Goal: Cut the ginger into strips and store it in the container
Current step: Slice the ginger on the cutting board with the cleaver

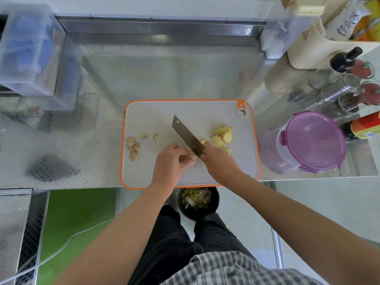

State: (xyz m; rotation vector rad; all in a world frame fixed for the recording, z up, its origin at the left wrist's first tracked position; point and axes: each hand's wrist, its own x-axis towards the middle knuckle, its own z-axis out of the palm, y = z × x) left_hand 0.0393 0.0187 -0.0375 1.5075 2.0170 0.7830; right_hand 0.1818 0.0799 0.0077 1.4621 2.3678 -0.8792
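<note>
Yellow ginger slices (223,136) lie overlapped right of the cleaver (185,136).

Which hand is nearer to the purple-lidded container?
Right. The right hand, gripping the knife, sits over the cutting board's right half, closer to the container at the board's right. The left hand holds the ginger further left, beyond the knife.

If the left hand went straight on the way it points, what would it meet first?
Most likely the knife blade: the left hand holds the ginger piece right up against it, with the right hand just beyond.
</note>
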